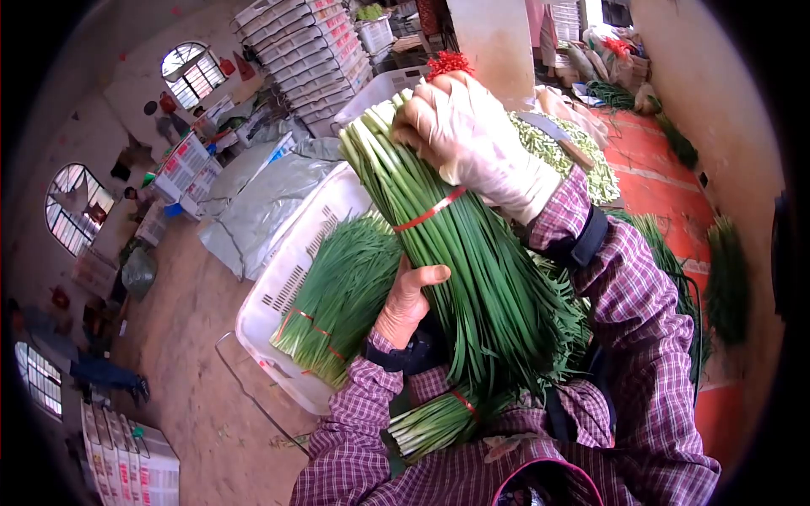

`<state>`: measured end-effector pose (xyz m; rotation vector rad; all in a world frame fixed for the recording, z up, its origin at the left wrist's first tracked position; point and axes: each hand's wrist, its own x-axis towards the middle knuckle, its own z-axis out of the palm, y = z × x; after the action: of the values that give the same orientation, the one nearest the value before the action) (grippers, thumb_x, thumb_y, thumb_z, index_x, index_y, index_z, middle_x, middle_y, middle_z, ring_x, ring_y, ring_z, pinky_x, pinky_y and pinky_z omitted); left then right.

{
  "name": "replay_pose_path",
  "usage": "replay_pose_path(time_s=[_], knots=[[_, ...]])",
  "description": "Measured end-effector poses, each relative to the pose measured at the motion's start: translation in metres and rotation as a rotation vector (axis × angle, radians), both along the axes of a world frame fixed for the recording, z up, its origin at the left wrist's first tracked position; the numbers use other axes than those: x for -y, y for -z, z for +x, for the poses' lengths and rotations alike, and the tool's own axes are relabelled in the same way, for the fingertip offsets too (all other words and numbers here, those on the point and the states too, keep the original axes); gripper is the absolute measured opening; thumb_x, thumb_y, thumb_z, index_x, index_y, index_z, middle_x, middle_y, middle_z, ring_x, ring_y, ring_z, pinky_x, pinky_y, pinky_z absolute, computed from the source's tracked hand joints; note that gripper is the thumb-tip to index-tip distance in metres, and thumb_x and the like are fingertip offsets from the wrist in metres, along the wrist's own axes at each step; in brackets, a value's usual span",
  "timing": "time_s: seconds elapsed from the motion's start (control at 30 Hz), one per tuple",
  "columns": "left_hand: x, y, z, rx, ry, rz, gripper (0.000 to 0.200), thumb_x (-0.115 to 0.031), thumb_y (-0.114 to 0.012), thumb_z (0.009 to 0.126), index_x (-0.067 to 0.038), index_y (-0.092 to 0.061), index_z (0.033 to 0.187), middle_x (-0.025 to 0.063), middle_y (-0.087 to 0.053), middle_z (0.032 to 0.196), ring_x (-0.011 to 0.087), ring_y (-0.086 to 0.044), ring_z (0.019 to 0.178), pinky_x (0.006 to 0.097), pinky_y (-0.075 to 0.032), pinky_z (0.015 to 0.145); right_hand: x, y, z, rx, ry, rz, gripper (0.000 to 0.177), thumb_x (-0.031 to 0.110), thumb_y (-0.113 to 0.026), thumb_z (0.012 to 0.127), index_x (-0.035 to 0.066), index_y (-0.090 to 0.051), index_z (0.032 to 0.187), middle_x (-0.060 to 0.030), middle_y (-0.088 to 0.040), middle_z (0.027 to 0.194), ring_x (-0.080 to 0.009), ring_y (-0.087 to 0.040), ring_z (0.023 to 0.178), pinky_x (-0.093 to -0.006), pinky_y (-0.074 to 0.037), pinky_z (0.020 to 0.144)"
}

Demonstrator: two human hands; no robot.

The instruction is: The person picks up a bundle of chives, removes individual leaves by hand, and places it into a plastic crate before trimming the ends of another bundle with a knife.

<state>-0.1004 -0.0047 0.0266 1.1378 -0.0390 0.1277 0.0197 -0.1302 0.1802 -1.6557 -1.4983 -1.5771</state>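
Note:
A thick bundle of green chives point(472, 270), tied with a red band, stands tilted in front of me. My left hand point(407, 302), bare, grips it from underneath at mid-length. My right hand point(468, 135), in a pale glove, clasps the cut root end at the top, with red ties point(448, 63) showing above the fingers. A smaller tied bundle point(434, 420) lies in my lap. Both sleeves are purple plaid.
A white plastic crate point(278, 287) at left holds several tied chive bundles point(337, 295). Stacked white crates point(308, 46) stand behind. Loose chives point(730, 278) lie on the red mat at right. Grey sacks point(253, 202) cover the dirt floor.

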Motion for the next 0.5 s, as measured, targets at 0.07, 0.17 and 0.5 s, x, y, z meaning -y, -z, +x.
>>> replay_pose_path(time_s=[0.07,0.17,0.5], knots=[[-0.004,-0.004,0.003,0.028,-0.018,0.022,0.067,-0.022,-0.074,0.061,-0.003,-0.056,0.122,0.0064,-0.062,0.108,0.0228,-0.058,0.103,0.0353,-0.045,0.094,0.016,-0.02,0.024,0.02,0.083,0.157,0.036,0.034,-0.069,0.085,0.005,-0.06,0.104,-0.0085,-0.063,0.093,-0.0224,-0.061,0.078,-0.0371,-0.047,0.08],[-0.019,-0.012,0.012,0.108,-0.043,-0.028,0.065,-0.021,-0.075,0.064,-0.003,-0.055,0.123,0.008,-0.062,0.11,0.0235,-0.06,0.103,0.0365,-0.049,0.093,0.055,-0.043,0.033,-0.349,-0.044,0.351,0.018,0.009,-0.061,0.092,0.005,-0.062,0.109,-0.0153,-0.066,0.093,-0.0273,-0.065,0.086,-0.0356,-0.051,0.076],[-0.083,-0.073,0.045,0.492,-0.109,-0.078,0.06,-0.018,-0.075,0.078,0.006,-0.049,0.127,0.0157,-0.063,0.116,0.0269,-0.064,0.103,0.0399,-0.055,0.094,0.018,0.045,-0.003,-1.467,-0.766,-0.482,0.101,0.027,-0.085,0.076,0.005,-0.022,0.151,-0.0047,-0.064,0.106,-0.0069,-0.054,0.073,-0.0232,-0.049,0.068]])
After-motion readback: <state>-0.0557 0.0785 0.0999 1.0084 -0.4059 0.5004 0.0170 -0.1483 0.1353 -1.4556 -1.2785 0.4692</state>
